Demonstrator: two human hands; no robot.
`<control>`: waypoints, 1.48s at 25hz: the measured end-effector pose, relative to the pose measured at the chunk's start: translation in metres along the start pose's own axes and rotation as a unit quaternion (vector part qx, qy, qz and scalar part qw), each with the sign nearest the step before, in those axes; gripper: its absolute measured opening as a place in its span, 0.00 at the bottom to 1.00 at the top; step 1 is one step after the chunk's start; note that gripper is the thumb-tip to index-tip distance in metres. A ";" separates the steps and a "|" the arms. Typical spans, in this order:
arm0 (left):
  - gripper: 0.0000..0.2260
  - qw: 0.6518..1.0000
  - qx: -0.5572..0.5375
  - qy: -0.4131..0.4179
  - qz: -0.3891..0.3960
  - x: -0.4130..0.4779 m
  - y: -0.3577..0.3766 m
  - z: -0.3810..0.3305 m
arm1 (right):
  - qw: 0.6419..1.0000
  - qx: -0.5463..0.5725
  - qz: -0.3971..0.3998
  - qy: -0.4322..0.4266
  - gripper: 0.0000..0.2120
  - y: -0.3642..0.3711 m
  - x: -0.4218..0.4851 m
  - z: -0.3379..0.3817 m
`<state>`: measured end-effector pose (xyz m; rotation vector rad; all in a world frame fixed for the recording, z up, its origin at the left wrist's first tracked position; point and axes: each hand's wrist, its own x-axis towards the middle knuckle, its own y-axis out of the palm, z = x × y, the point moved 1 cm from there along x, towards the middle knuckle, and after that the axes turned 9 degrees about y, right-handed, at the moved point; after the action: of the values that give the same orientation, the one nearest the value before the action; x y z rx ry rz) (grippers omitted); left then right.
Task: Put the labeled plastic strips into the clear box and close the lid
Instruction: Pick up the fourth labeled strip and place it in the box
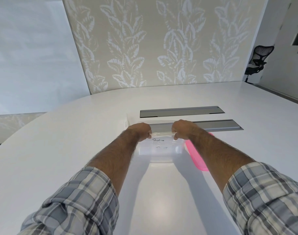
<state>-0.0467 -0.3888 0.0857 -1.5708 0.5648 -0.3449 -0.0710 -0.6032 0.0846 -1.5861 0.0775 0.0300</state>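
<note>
A clear box (160,152) sits on the white table (77,133) in front of me. Over its top I hold a clear plastic strip (161,134) level by its two ends. My left hand (141,132) pinches the left end and my right hand (183,129) pinches the right end. Below it, inside the box, lies a strip with "PENGUIN" handwritten on it (158,140), and another labeled strip (161,148) under that. One more strip (126,123) with small writing stands beyond my left hand. The pink lid (195,155) lies beside the box on the right, partly under my right forearm.
Two grey cable hatches (180,111) (217,125) are set into the table behind the box. A leaf-patterned partition (161,48) stands at the table's far edge. A black office chair (258,60) stands at the far right.
</note>
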 end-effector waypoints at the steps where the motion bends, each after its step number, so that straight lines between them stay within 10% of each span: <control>1: 0.13 1.000 0.004 0.000 0.002 0.002 0.001 0.000 | 1.000 -0.009 0.006 -0.004 0.19 -0.001 0.001 0.001; 23: 0.10 0.996 0.029 0.027 0.082 0.031 0.019 0.011 | 0.987 -0.127 0.085 -0.050 0.12 0.012 0.026 0.026; 31: 0.16 0.991 0.028 0.033 -0.127 0.004 -0.009 0.024 | 0.998 -0.052 0.024 -0.036 0.18 0.005 0.020 0.022; 37: 0.19 0.991 0.018 0.004 -0.133 -0.022 -0.015 0.081 | 0.999 -0.018 -0.035 -0.018 0.24 -0.007 0.017 0.048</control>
<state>-0.0185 -0.3087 0.0960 -1.6138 0.3533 -0.5601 -0.0523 -0.5558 0.0891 -1.6226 -0.0057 0.0047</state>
